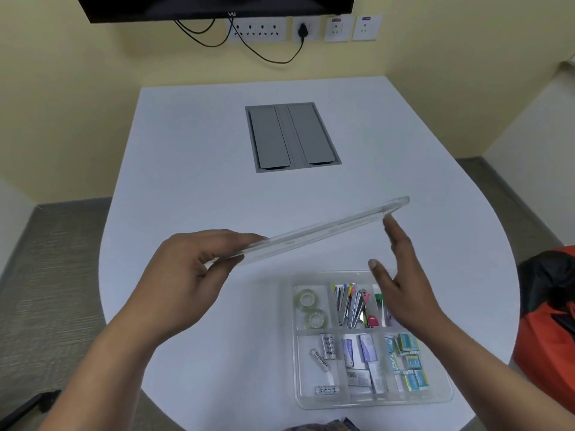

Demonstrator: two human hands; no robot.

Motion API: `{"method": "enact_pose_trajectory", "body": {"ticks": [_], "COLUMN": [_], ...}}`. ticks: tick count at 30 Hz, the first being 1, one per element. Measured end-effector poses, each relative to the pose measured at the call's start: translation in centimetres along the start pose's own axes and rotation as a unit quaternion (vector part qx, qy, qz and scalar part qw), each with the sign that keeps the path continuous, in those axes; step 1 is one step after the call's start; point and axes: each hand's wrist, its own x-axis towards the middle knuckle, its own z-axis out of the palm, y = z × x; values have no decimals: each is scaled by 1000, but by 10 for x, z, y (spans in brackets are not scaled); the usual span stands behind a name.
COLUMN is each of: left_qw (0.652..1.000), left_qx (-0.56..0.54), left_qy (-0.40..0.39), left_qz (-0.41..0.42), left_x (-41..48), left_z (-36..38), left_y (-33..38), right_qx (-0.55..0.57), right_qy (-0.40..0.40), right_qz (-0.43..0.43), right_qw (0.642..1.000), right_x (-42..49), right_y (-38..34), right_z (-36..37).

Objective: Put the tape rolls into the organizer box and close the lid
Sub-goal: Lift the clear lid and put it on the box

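Observation:
A clear plastic lid (314, 233) is held in the air above the table, seen nearly edge-on and tilted up to the right. My left hand (189, 272) grips its left end. My right hand (401, 275) is open under the lid's right end, fingertips touching it. Below sits the clear organizer box (448, 396), uncovered. Two clear tape rolls (306, 299) (317, 318) lie in its far left compartment. My right hand hides part of the far right compartment.
Other compartments hold batteries (323, 356), staplers and clips (351, 306), and small paper packs (407, 362). A grey cable hatch (291, 136) is set into the white table (193, 169). An orange and black bag (550, 321) sits at the right edge.

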Motion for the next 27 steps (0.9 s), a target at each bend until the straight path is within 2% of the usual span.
{"method": "enact_pose_trajectory", "body": {"ticks": [3,10,14,16,20,22,25,27], "left_qw": [1000,1000,996,987,962,953,953,950], "left_qx": [-15,19,27,72,81,50,-29,-121], "left_qy": [1,-6,81,142,250,269,205,145], "left_qz": [15,18,18,25,-72,-131,-222,-249], "left_x": [0,-1,0,4,0,-8,-24,-34], "left_z": [-8,-17,-15,-14,-9,-2,20,38], "left_y": [0,-5,-8,-13,-28,-39,-58,-66], "right_qx": [33,64,114,127,156,181,224,252], "right_qy": [48,52,77,84,102,114,117,116], "right_qz": [12,42,77,104,153,186,236,256], "right_qw": [998,996,987,983,970,959,938,926], "right_x": [4,1,-8,-14,-28,-36,-51,-59], "right_y": [-5,-19,-26,-26,-24,-20,-15,-13], "right_z": [-6,-12,-9,-8,-7,-8,-10,-11]}}
